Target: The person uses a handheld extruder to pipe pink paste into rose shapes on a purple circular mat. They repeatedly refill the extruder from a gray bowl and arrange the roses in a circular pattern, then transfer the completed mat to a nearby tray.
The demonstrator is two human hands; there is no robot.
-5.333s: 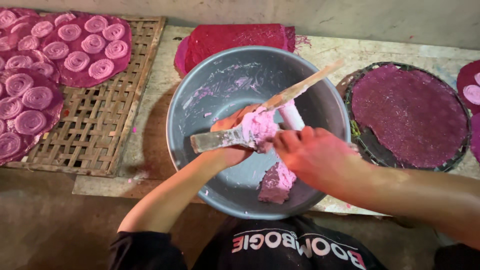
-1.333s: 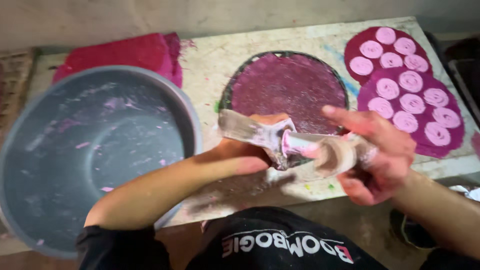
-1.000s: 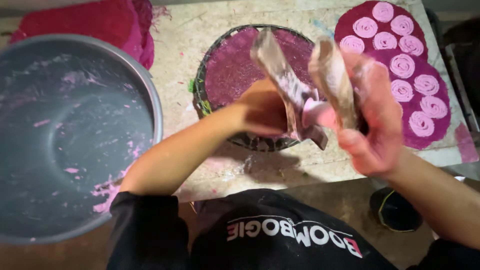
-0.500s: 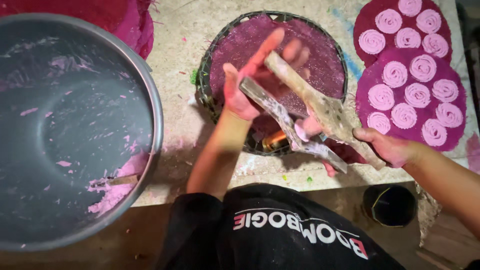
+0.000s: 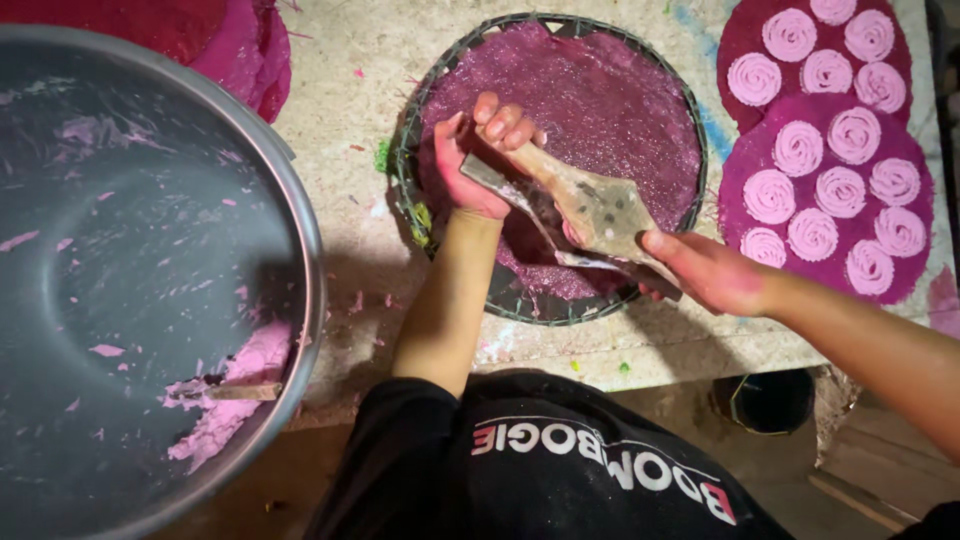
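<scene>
Round woven tray on the pale worktop, lined with a dark purple sheet; everything else placed from that tray. Above its lower middle, two flat tools crossed: a wooden paddle and a thin metal scraper, touching each other. Left hand over the tray's left part, fingers curled closed around the upper ends of the tools. Right hand at the tray's lower right rim, fingers wrapped shut on the paddle's lower end. Left of the tray, well apart, a large grey metal basin with a lump of pink paste at its bottom edge. Right of the tray, just beside it, purple sheets carrying pink spiral rounds. Upper left of the tray, a heap of magenta cloth
</scene>
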